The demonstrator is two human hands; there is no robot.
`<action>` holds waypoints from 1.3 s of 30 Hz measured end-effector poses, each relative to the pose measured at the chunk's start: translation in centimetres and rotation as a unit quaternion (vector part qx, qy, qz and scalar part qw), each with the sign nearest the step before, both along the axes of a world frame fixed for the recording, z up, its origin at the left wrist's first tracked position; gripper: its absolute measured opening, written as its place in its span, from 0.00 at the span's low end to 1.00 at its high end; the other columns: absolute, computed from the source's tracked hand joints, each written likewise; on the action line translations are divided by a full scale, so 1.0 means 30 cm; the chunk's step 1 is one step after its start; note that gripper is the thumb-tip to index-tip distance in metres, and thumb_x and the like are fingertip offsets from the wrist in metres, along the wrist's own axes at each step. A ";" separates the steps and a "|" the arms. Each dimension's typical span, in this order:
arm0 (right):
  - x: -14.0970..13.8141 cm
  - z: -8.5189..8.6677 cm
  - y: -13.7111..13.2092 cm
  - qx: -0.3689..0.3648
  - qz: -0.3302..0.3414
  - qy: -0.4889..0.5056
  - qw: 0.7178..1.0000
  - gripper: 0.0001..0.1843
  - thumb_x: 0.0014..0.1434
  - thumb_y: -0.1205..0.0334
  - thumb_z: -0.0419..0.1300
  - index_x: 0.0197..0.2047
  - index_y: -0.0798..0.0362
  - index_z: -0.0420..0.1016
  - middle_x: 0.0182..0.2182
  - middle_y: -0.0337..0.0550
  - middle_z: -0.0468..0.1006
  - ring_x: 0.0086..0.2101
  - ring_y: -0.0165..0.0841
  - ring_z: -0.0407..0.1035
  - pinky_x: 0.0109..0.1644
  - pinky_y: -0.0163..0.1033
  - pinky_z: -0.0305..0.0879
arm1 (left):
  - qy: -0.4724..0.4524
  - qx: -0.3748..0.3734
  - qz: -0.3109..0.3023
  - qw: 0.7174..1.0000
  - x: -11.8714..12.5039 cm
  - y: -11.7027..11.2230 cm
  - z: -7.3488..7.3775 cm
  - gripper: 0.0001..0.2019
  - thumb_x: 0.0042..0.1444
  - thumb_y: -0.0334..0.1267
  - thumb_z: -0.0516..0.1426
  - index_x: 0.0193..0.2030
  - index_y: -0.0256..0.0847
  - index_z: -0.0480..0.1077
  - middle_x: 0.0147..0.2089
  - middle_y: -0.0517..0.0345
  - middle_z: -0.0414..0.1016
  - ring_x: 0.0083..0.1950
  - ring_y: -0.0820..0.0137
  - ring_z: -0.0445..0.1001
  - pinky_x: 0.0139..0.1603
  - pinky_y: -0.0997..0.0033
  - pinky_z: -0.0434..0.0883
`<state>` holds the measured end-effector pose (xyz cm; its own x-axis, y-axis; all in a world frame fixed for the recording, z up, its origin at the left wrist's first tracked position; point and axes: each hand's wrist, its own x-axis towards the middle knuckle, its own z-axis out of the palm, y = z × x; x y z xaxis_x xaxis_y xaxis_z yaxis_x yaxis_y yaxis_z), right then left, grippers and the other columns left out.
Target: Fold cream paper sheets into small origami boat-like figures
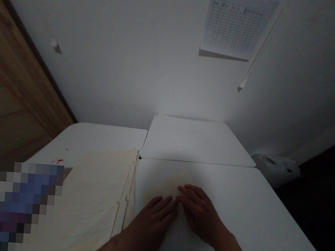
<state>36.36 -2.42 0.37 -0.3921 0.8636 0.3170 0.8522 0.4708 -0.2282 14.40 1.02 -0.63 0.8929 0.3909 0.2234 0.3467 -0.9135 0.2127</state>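
My left hand [151, 221] and my right hand [199, 211] both lie flat, fingers stretched out, on a white table [259, 210]. Their fingertips almost meet near the table's middle. Neither hand holds anything. Just left of my left hand lies a stack of cream file folders [97, 201] with tabbed edges facing the hands. The light is dim.
Two more white tables, one at the back [195, 139] and one at the left [97, 135], butt against this one. A white wall behind carries a printed chart [233, 26]. A wooden door [10, 90] stands at left, and a white bag [277, 167] sits on the floor at right.
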 end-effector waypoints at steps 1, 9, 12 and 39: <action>-0.008 0.007 0.013 -0.014 0.016 -0.012 1.000 0.19 0.61 0.72 0.50 0.54 0.50 0.69 0.59 0.43 0.67 0.58 0.41 0.57 0.61 0.48 0.57 | -0.001 -0.005 -0.002 1.000 -0.001 0.001 -0.002 0.31 0.51 0.22 0.50 0.63 0.41 0.56 0.66 0.53 0.59 0.68 0.62 0.53 0.64 0.54 0.56; -0.004 -0.018 0.067 -0.082 0.053 -0.083 0.992 0.27 0.65 0.67 0.47 0.66 0.46 0.52 0.66 0.39 0.53 0.64 0.40 0.46 0.66 0.55 0.45 | 0.004 -0.026 -0.021 0.999 -0.003 -0.001 0.014 0.21 0.52 0.24 0.51 0.53 0.41 0.65 0.61 0.51 0.66 0.63 0.59 0.62 0.63 0.52 0.58; 0.014 -0.028 0.056 -0.085 0.032 -0.079 0.993 0.28 0.65 0.65 0.47 0.67 0.45 0.49 0.66 0.38 0.51 0.64 0.40 0.45 0.66 0.55 0.45 | 0.023 -0.038 -0.017 0.999 -0.002 -0.005 0.034 0.20 0.53 0.25 0.51 0.54 0.39 0.65 0.61 0.50 0.67 0.62 0.57 0.63 0.63 0.50 0.57; 0.040 -0.016 -0.031 -0.106 0.009 -0.053 0.993 0.35 0.58 0.55 0.54 0.67 0.46 0.49 0.67 0.40 0.48 0.65 0.41 0.41 0.67 0.54 0.37 | 0.076 -0.133 -0.042 0.987 -0.051 0.010 0.154 0.19 0.55 0.36 0.57 0.54 0.41 0.65 0.62 0.51 0.65 0.63 0.58 0.61 0.65 0.55 0.55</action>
